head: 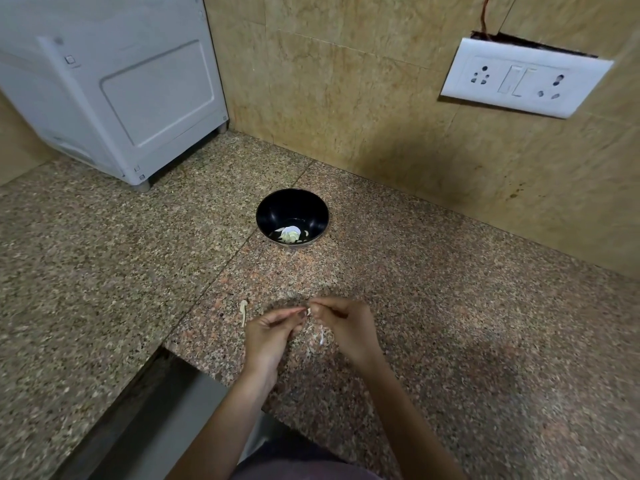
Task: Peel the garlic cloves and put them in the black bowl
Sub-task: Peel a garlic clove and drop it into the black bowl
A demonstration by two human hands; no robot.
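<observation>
granite counter [450, 306] in a tiled corner, peeling step in hand.
your left hand [268, 336] and right hand [346, 327] meet low over the stone, the fingertips of both pinching one small garlic clove [307, 311]. it looks pale and is mostly hidden, so you can't tell how much skin is left. papery scraps [320, 336] lie under the hands, a pale strip [243, 311] just to the left. black bowl [291, 206] sits well ahead, peeled cloves [290, 234] in its bottom. next, probably: strip the remaining skin, then reach forward and drop it in.
</observation>
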